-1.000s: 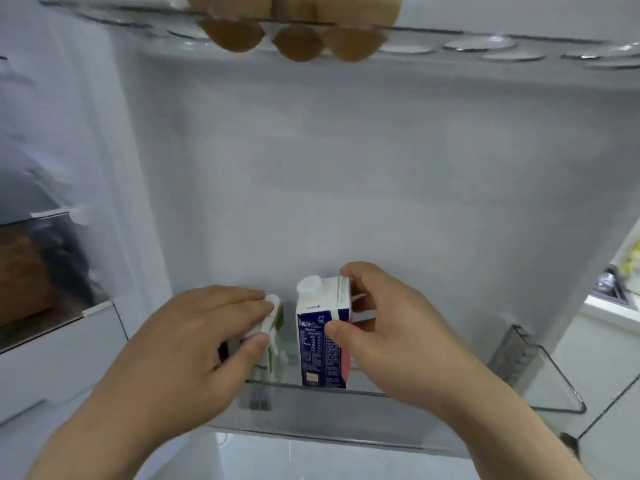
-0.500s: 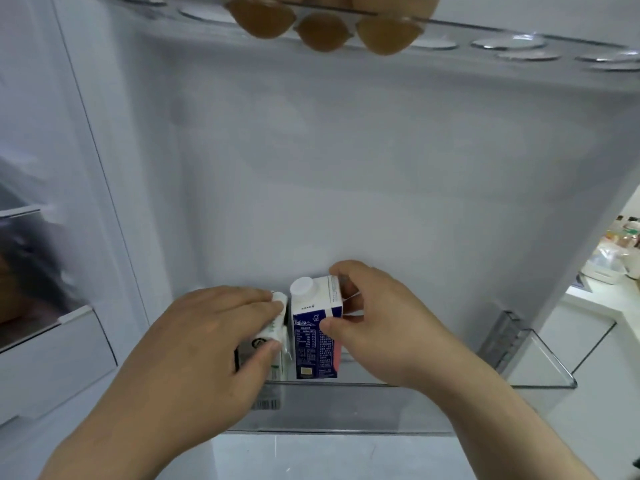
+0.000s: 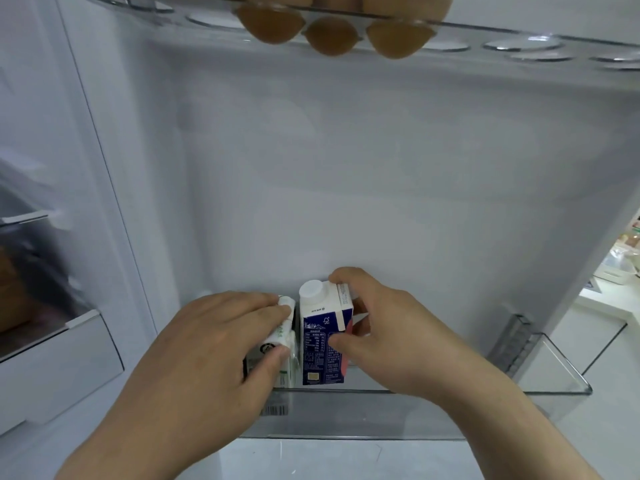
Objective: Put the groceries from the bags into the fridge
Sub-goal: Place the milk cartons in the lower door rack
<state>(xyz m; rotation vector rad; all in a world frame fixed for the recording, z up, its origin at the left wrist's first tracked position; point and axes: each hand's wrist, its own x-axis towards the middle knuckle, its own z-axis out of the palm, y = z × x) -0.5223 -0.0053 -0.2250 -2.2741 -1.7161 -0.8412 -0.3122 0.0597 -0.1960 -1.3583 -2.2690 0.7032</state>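
Observation:
Two small cartons stand side by side in the clear door bin [image 3: 398,415] of the open fridge door. My left hand [image 3: 207,355] grips the white and green carton [image 3: 285,344], which it mostly hides. My right hand [image 3: 391,337] grips the blue and white carton [image 3: 320,336] with a white screw cap, fingers over its top and thumb on its front. Both cartons look upright, and their bottoms are inside the bin.
Above, a clear egg rack [image 3: 433,36] holds three brown eggs [image 3: 330,38], with several vacant cups to the right. The fridge interior with a white drawer [image 3: 59,362] lies left. A white counter [image 3: 620,289] with items shows at far right. The bin's right half holds nothing.
Both hands stay on the cartons in the bin. The view has shifted so the cartons and hands sit slightly further right and the eggs appear more centred.

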